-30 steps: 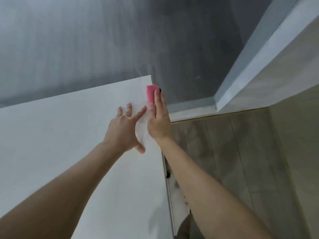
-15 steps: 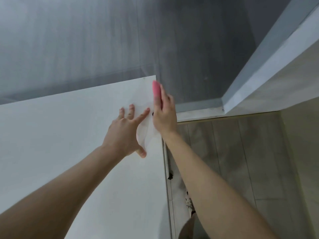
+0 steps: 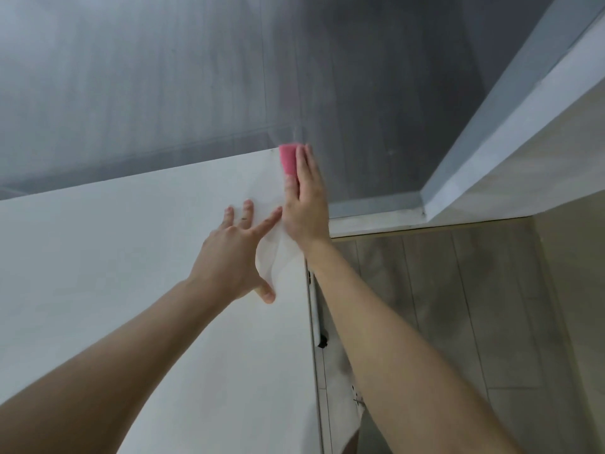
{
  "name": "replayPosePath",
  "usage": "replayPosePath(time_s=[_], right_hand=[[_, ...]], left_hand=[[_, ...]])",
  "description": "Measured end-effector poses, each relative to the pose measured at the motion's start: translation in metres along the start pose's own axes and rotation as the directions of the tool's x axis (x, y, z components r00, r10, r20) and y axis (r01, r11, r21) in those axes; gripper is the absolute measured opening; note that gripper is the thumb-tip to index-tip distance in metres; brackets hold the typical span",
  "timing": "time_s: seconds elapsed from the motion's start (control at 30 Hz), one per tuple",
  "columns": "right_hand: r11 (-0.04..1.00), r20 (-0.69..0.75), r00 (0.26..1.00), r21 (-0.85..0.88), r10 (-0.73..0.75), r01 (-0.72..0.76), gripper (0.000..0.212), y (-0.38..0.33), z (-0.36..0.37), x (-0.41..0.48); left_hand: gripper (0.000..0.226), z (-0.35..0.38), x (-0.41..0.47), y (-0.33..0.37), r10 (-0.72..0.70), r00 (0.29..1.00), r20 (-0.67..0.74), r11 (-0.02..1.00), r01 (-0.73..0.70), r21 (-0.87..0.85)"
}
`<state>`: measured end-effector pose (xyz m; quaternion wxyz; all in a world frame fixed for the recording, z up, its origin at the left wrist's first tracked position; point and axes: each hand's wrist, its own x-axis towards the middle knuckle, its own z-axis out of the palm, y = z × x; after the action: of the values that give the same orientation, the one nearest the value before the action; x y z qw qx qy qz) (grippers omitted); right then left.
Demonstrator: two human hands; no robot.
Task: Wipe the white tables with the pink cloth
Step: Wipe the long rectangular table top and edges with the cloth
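The right hand [image 3: 307,204] lies flat with straight fingers and presses the pink cloth [image 3: 288,158] on the far corner of the white counter [image 3: 131,257], near 12 o'clock. At its 7 o'clock the left hand [image 3: 232,253] rests wide open, probably to steady the long reach.

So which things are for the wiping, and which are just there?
For the job: pink cloth, under the right hand at the far corner; white table; left hand, flat on it.
Just there: thin whitish sheet between the hands, purpose unclear; floor; grey wall.
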<state>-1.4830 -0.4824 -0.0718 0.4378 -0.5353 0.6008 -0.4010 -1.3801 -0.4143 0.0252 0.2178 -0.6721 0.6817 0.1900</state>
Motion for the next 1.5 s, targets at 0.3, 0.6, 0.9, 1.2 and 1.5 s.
replayPosePath(time_s=[0.3,0.6,0.9,1.2,1.5], right_hand=[[1.0,-0.009,1.0,0.023,-0.009,0.009,0.052,0.012,-0.013,-0.099],[1.0,-0.022,1.0,-0.006,0.014,-0.014,0.054,0.003,0.002,0.012],[1.0,-0.028,0.999,-0.002,0.026,-0.026,0.054,0.01,-0.004,-0.061],[0.999,0.023,1.0,0.054,0.005,-0.006,0.053,0.016,-0.017,-0.123],[0.996,0.023,0.999,-0.085,0.03,-0.028,0.058,0.002,0.0,0.008]], left_hand=[[0.167,0.0,-0.001,0.0,0.008,1.0,-0.006,1.0,-0.008,-0.001],[0.167,0.002,-0.001,-0.002,0.014,1.0,-0.006,1.0,-0.014,0.006],[0.167,0.002,-0.002,-0.002,0.014,1.0,-0.002,1.0,-0.014,0.009],[0.167,0.003,-0.003,-0.003,0.012,1.0,-0.014,1.0,-0.012,-0.013],[0.164,0.001,-0.003,-0.001,0.014,1.0,-0.013,1.0,-0.014,-0.019]])
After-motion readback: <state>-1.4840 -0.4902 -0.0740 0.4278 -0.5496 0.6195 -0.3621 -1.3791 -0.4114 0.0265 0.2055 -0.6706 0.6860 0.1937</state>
